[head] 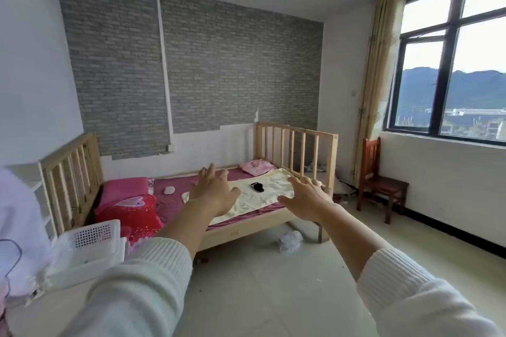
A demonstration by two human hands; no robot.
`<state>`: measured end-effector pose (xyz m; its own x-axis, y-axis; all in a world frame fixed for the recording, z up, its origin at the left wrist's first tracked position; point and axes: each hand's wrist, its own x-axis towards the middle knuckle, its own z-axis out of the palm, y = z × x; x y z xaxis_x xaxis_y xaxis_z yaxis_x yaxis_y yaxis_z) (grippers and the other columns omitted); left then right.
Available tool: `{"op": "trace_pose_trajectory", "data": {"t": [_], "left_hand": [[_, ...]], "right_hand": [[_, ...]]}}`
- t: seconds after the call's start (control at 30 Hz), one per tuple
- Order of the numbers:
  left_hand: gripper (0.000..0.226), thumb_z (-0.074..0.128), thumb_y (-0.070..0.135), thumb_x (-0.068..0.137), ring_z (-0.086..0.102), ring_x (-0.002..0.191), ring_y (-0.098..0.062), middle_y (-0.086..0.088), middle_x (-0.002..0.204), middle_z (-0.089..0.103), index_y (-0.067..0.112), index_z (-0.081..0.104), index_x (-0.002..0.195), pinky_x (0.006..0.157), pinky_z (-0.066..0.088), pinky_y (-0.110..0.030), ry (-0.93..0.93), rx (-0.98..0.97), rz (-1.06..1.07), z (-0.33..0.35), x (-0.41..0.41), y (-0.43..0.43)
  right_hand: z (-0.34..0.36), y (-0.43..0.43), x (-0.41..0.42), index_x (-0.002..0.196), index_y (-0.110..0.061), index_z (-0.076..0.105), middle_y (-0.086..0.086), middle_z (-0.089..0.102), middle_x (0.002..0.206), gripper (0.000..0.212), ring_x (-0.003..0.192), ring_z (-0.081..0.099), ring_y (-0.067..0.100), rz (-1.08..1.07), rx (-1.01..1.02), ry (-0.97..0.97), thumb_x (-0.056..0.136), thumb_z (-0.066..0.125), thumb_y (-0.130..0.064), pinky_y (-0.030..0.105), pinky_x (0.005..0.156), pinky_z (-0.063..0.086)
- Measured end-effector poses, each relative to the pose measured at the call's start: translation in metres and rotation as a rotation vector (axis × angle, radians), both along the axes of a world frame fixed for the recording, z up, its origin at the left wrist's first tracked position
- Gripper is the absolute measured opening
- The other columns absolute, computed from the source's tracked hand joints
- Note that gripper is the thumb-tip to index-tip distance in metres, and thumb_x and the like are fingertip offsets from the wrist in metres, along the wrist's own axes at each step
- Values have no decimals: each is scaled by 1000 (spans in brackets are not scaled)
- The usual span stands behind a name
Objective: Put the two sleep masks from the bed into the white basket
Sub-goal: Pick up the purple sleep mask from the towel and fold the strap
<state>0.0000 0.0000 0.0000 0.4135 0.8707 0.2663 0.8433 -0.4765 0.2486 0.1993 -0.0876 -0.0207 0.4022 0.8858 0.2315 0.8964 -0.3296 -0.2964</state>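
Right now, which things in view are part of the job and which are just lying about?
Part of the job:
black sleep mask on the cream sheet
pale sleep mask on the pink bedding
white basket at lower left
left hand and right hand, both open and empty

Lying about:
pink pillow
red blanket
wooden chair
crumpled plastic on the floor

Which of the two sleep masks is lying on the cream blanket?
The black sleep mask, on the cream blanket. The pale sleep mask lies on the bare magenta sheet instead.
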Motion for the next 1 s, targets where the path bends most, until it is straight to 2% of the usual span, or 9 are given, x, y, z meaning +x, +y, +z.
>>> {"op": "trace_pose_trajectory", "data": {"t": [0.2, 0.4, 0.57, 0.73, 0.83, 1.0], "left_hand": [[67, 41, 49, 91, 5, 149, -30, -8, 163, 7, 20, 25, 149, 118, 17, -55, 46, 32, 8, -3, -1, 14], [64, 43, 50, 89, 18, 145, -29, -8, 158, 23, 20, 32, 145, 112, 26, -53, 26, 56, -3, -17, 8, 41], [63, 42, 48, 89, 16, 146, -28, -8, 160, 20, 21, 32, 145, 114, 24, -53, 35, -13, -10, -44, 37, 76], [63, 43, 48, 89, 15, 147, -28, -9, 161, 19, 20, 32, 145, 115, 23, -52, 31, 0, -29, -58, 87, 138], [63, 43, 46, 91, 14, 147, -29, -10, 161, 17, 18, 32, 146, 116, 22, -52, 33, -4, -40, -59, 129, 184], [59, 45, 43, 90, 28, 139, -30, -10, 151, 34, 14, 38, 141, 111, 30, -53, -1, 24, -71, -44, 213, 274]], "right_hand": [[-5, 15, 0, 146, -29, 27, 5, 27, 156, 74, 144, 20, 31, -21, 3, -49, 83, 44, -62, 62, 111, 14], [-18, 39, 5, 142, -27, 32, 8, 36, 150, 69, 140, 24, 32, -16, 38, -64, 83, 46, -58, 62, 108, 19], [-35, 71, 26, 138, -24, 36, 9, 40, 146, 64, 136, 29, 31, -22, 0, -46, 82, 47, -54, 62, 107, 22], [-50, 133, 78, 138, -25, 37, 9, 41, 146, 65, 135, 32, 31, -37, 15, -61, 82, 48, -57, 62, 105, 24], [-50, 182, 123, 140, -25, 35, 8, 40, 147, 68, 135, 32, 31, -45, 29, -85, 81, 49, -57, 66, 105, 23], [-39, 275, 212, 143, -28, 31, 7, 39, 147, 70, 135, 31, 32, -72, 38, -87, 81, 48, -57, 64, 104, 23]]}}
